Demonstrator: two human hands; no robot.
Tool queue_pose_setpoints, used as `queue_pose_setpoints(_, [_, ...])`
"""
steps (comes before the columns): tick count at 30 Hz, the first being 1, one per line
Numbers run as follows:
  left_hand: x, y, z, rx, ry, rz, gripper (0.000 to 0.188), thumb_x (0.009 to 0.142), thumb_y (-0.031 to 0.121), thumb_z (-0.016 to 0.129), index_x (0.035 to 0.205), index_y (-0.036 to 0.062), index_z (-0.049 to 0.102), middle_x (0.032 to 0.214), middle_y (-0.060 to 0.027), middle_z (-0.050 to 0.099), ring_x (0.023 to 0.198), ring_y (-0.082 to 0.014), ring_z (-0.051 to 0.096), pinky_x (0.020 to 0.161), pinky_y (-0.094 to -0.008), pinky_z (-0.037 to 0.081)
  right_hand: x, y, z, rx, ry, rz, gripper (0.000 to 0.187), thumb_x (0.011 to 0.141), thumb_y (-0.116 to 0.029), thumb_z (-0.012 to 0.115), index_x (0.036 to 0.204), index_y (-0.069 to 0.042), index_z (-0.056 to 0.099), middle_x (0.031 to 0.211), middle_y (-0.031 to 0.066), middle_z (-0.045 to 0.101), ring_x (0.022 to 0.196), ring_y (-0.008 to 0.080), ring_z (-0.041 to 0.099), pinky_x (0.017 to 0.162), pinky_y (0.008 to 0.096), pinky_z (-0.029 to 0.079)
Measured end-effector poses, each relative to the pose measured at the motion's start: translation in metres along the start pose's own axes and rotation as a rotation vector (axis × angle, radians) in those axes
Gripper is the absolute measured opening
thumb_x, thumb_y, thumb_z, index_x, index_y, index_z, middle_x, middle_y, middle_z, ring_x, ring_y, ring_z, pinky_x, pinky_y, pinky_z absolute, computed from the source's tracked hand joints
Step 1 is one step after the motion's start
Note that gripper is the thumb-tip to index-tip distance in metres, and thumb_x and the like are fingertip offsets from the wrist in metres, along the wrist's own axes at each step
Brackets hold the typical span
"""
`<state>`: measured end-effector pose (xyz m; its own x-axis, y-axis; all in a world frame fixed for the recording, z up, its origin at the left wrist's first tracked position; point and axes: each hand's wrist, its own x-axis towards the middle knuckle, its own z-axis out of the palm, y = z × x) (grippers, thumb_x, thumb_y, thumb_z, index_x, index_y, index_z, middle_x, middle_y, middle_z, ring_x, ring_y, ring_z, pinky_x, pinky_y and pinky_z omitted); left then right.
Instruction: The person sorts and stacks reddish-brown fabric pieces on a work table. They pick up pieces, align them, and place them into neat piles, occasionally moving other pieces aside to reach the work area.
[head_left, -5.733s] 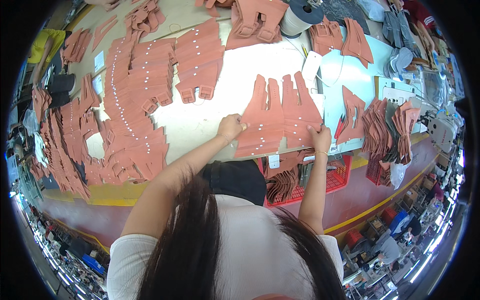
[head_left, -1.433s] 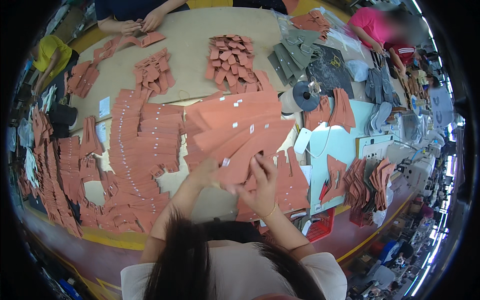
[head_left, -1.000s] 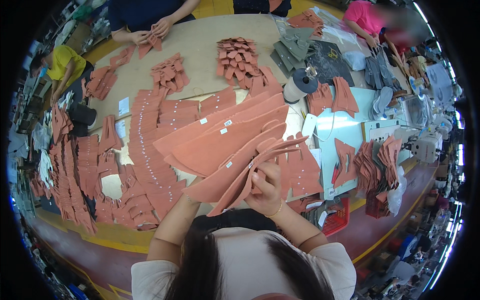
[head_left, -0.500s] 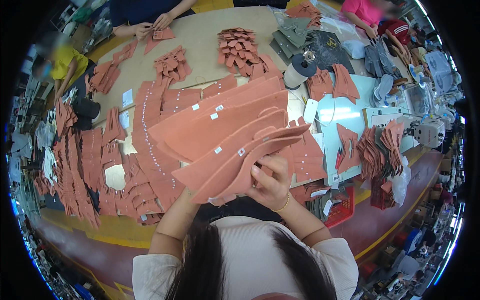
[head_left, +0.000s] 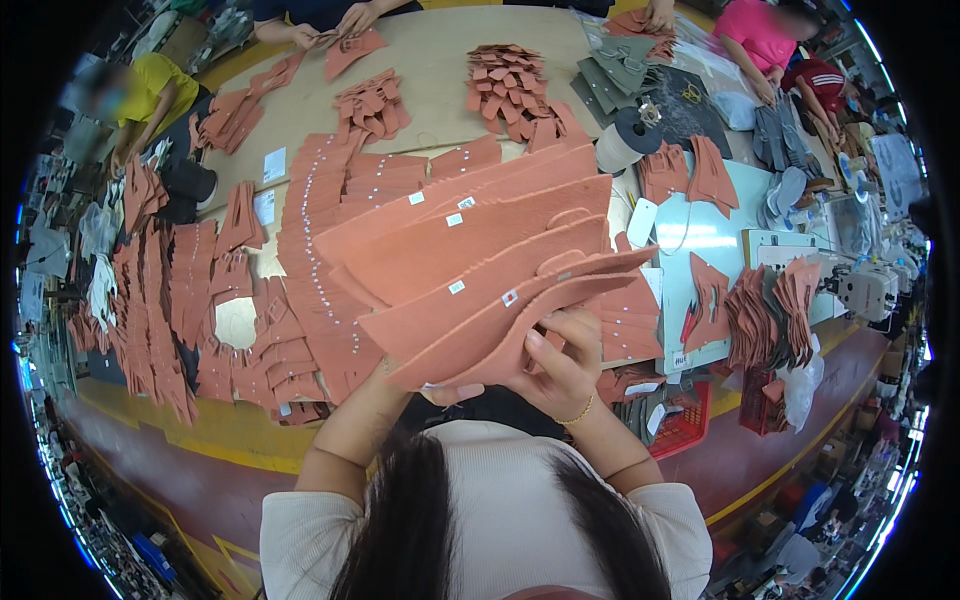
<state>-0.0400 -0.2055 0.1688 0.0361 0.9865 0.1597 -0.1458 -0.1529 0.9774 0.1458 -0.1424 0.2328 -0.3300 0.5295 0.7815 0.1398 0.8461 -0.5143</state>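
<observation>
Close above the table I hold a fanned stack of salmon-coloured felt pieces point(head_left: 470, 250), several layers deep, with small white stickers along their edges. My right hand point(head_left: 565, 365), with a gold bracelet at the wrist, is closed on the stack's near right edge, thumb and fingers bent around the layers. From below, my left hand point(head_left: 455, 393) supports the same stack; most of it is hidden by the felt, and only some fingers show at the lower edge. A slotted tab stands out on some of the layers.
Rows of similar felt pieces point(head_left: 320, 260) cover the table's left half. Beyond lie piled felt straps point(head_left: 505, 85), a thread cone point(head_left: 620, 140) and grey pieces point(head_left: 610, 80). A sewing machine point(head_left: 865, 290) stands right, a red crate point(head_left: 690, 420) below. Co-workers handle pieces around the far side.
The view has shifted, so the table appears further right and higher. More of my left fingers shows under the stack. A co-worker's hand has appeared by the far felt pile.
</observation>
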Motion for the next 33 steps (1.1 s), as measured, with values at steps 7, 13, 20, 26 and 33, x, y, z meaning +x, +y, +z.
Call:
queue_pose_setpoints(7, [0.011, 0.020, 0.005, -0.137, 0.016, -0.070, 0.096, 0.055, 0.046, 0.078, 0.133, 0.0003, 0.046, 0.130, -0.0182, 0.053, 0.119, -0.0312, 0.055, 0.100, -0.0449, 0.047, 0.000, 0.001, 0.003, 0.012, 0.012, -0.013, 0.055, 0.064, -0.027, 0.086, 0.112, -0.014, 0.064, 0.113, 0.0092, 0.055, 0.092, 0.0251, 0.056, 0.076, 0.0350, 0.043])
queue_pose_setpoints(13, [0.025, 0.045, 0.009, -0.339, 0.051, -0.207, 0.096, 0.056, 0.045, 0.078, 0.133, 0.0000, 0.045, 0.130, -0.0183, 0.053, 0.118, -0.0314, 0.055, 0.100, -0.0450, 0.048, 0.010, -0.003, -0.003, -0.015, -0.058, 0.076, 0.059, 0.065, -0.031, 0.084, 0.115, -0.009, 0.064, 0.115, 0.0102, 0.057, 0.092, 0.0251, 0.057, 0.079, 0.0354, 0.044])
queue_pose_setpoints(20, [0.042, 0.062, 0.022, -0.672, 0.077, -0.270, 0.093, 0.056, 0.043, 0.077, 0.131, -0.0009, 0.044, 0.124, -0.0180, 0.054, 0.114, -0.0321, 0.057, 0.097, -0.0450, 0.051, 0.020, -0.001, -0.004, -0.013, -0.101, 0.089, 0.059, 0.067, -0.029, 0.083, 0.116, -0.004, 0.063, 0.122, 0.0114, 0.059, 0.091, 0.0254, 0.057, 0.081, 0.0345, 0.045])
queue_pose_setpoints(26, [0.039, 0.050, 0.019, -0.635, 0.059, -0.219, 0.092, 0.060, 0.046, 0.077, 0.132, 0.0011, 0.043, 0.124, -0.0164, 0.054, 0.115, -0.0305, 0.057, 0.097, -0.0440, 0.050, 0.020, 0.000, -0.006, -0.010, -0.110, 0.094, 0.053, 0.072, -0.027, 0.079, 0.116, -0.003, 0.063, 0.123, 0.0118, 0.062, 0.089, 0.0259, 0.058, 0.078, 0.0336, 0.047])
queue_pose_setpoints(33, [0.034, 0.019, 0.015, -0.487, -0.020, -0.104, 0.076, 0.072, 0.047, 0.077, 0.127, 0.0020, 0.048, 0.113, -0.0131, 0.058, 0.101, -0.0222, 0.060, 0.080, -0.0365, 0.053, 0.020, 0.002, -0.010, -0.026, -0.128, 0.129, 0.034, 0.088, -0.019, 0.065, 0.116, 0.000, 0.063, 0.114, 0.0143, 0.067, 0.085, 0.0271, 0.061, 0.076, 0.0340, 0.049])
